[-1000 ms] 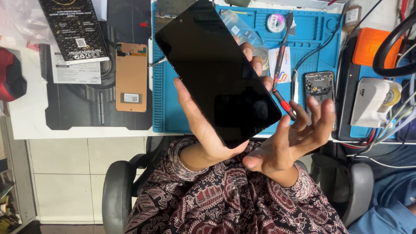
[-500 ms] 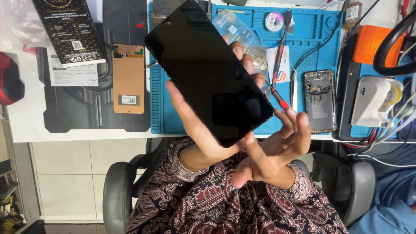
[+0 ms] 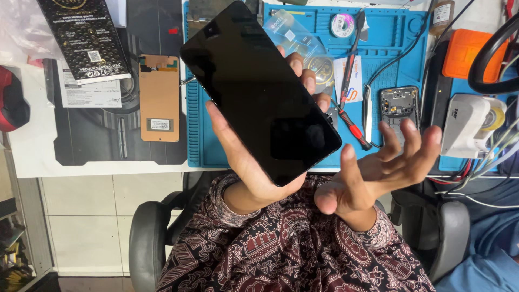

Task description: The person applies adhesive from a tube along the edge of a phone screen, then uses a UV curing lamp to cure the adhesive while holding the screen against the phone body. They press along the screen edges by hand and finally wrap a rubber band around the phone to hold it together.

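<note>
Black box [image 3: 86,40] beside copper panel [image 3: 159,97].

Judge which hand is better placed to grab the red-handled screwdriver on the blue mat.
Probably right: the right hand is open, empty and near the red-handled screwdriver; the left hand grips the black phone screen.

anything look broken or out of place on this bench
Nothing looks broken. The glossy black phone screen panel in the left hand shows no cracks. One small dark phone body lies opened on the blue work mat, its insides bare. The right hand is empty, fingers spread.
</note>
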